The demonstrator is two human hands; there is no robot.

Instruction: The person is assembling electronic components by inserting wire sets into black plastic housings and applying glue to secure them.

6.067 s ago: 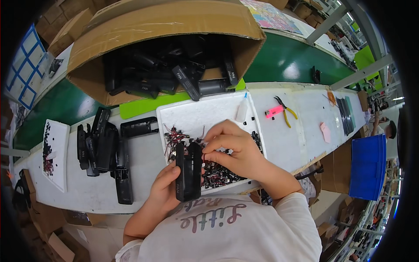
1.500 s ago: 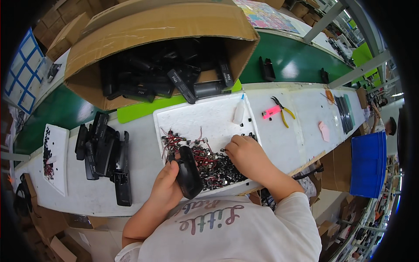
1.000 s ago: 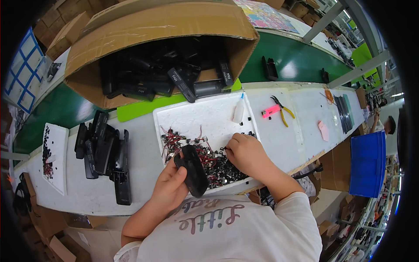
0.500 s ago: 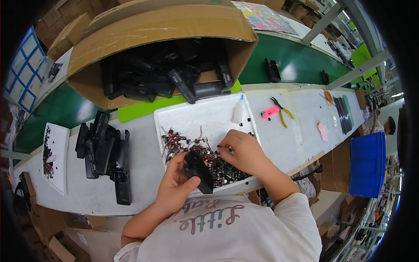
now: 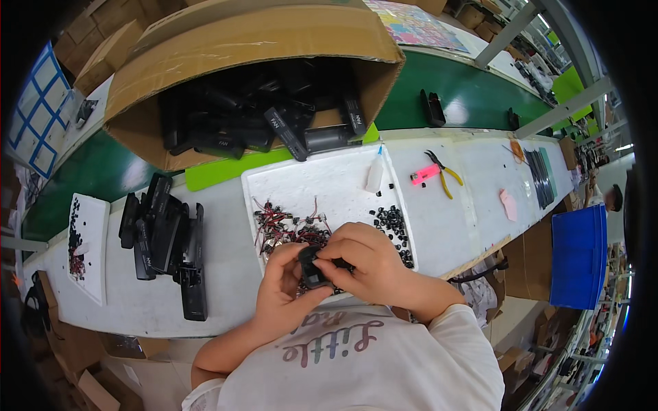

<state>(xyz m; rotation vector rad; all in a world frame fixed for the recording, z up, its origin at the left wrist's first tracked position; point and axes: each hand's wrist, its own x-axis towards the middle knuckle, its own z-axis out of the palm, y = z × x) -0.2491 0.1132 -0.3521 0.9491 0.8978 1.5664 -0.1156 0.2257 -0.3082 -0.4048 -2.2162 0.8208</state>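
Note:
My left hand (image 5: 279,291) is closed around a black plastic housing (image 5: 310,269), held tilted over the near edge of a white foam tray (image 5: 301,179). At the housing's upper end my right hand (image 5: 370,266) is in a pinch, fingertips touching it. Whatever lies between those fingertips is hidden. Below and beyond both hands, the tray holds a heap of small parts with red and black wires (image 5: 273,225). Small black pieces (image 5: 392,227) lie scattered on its right side. A white dropper bottle (image 5: 375,172) rests near the tray's back right corner.
A large carton (image 5: 267,44) full of black housings lies open behind the tray. Several more black housings (image 5: 164,236) are piled to the left, beside a smaller foam tray (image 5: 96,253). Yellow-handled pliers (image 5: 449,177) and a pink lighter (image 5: 425,174) lie right. A green conveyor (image 5: 473,96) runs behind.
My right hand has moved left from the parts heap to the housing. My left hand has turned the housing so its end faces up. On the conveyor, a black housing has shifted slightly right.

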